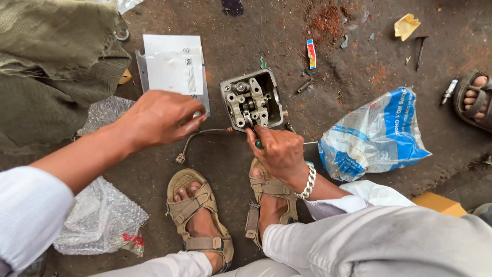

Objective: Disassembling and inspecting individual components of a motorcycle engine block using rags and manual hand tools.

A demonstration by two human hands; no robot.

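A grey metal engine head [252, 99] with rocker arms on top sits on the dirty floor in front of my feet. My right hand [277, 150] is just below it, closed on a small tool with a green handle [259, 144] whose tip reaches into the part. My left hand [159, 117] hovers to the left of the part, fingers pinched together near its left edge; whether something small is between them is unclear. A thin wire with a connector [197, 137] lies under that hand.
A white box [174, 64] lies behind my left hand, an olive cloth [51, 61] at the left. Bubble wrap [100, 218] is by my left foot, a blue and white plastic bag [376, 134] at the right. Loose bolts [304, 86] and another person's sandalled foot [475, 98] are further right.
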